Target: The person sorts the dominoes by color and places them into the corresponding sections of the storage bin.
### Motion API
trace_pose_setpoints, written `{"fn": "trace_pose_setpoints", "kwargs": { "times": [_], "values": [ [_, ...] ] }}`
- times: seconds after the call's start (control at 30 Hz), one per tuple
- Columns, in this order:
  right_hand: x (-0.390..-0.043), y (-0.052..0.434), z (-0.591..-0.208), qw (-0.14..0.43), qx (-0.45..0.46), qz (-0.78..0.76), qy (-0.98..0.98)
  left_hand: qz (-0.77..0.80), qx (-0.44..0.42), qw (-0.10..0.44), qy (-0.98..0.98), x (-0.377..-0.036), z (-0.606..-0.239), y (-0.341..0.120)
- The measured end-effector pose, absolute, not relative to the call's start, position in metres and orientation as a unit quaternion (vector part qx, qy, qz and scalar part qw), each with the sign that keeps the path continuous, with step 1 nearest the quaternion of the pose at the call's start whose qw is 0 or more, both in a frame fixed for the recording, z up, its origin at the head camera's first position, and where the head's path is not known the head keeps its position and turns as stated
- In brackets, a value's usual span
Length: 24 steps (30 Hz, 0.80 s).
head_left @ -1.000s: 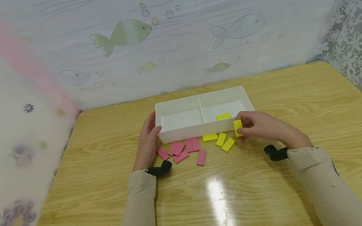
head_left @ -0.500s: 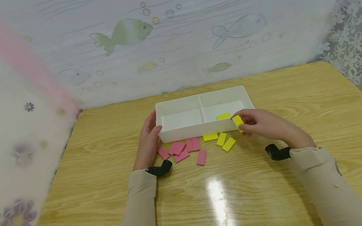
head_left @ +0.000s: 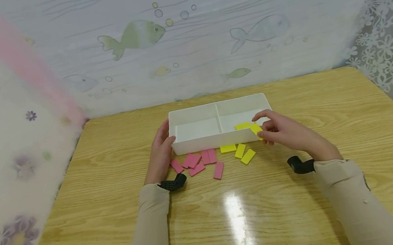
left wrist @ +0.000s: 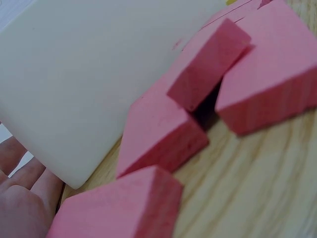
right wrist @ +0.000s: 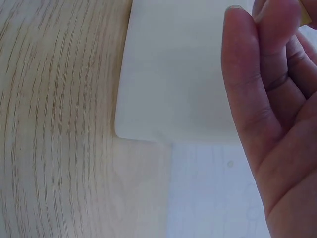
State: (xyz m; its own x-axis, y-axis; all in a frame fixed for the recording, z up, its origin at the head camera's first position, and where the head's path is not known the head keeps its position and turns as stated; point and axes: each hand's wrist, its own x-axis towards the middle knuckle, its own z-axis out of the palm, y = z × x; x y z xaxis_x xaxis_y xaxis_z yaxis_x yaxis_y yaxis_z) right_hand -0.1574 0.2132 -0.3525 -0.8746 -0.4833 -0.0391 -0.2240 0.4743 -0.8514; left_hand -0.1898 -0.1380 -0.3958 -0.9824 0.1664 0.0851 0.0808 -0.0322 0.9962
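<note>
A white two-compartment box (head_left: 199,143) stands on the table, and my left hand (head_left: 161,155) grips its left end with the thumb at the front corner. In the left wrist view, the fingers (left wrist: 29,193) of that hand lie against the box end. My right hand (head_left: 286,134) pinches a yellow tile (head_left: 256,129) at the front rim of the right compartment, the tile tilted and the index finger raised over the box. Two yellow tiles (head_left: 242,126) lie inside that compartment. In the right wrist view only a sliver of yellow tile (right wrist: 305,16) shows beyond the fingers.
Several pink tiles (head_left: 196,169) lie before the box on the left, some overlapping. Three yellow tiles (head_left: 248,157) lie in front of it farther right. A patterned wall covering (head_left: 188,58) rises behind the wooden table (head_left: 101,216).
My right hand has lifted the yellow tile from in front of the box up to the front rim, tilting it, and the index finger has straightened. The left hand has stayed on the box.
</note>
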Motion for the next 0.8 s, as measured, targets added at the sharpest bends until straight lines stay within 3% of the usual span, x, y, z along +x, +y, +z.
{"fn": "trace_pose_setpoints", "kwargs": {
  "times": [0.27, 0.8],
  "values": [
    [-0.157, 0.212, -0.351, 0.112, -0.195, -0.468, 0.854, 0.718, 0.083, 0.022, 0.691, -0.198, -0.409, -0.142],
    [-0.154, 0.217, -0.349, 0.024, -0.162, -0.408, 0.898, 0.707, 0.088, 0.032, 0.701, -0.186, -0.391, -0.136]
  ]
}}
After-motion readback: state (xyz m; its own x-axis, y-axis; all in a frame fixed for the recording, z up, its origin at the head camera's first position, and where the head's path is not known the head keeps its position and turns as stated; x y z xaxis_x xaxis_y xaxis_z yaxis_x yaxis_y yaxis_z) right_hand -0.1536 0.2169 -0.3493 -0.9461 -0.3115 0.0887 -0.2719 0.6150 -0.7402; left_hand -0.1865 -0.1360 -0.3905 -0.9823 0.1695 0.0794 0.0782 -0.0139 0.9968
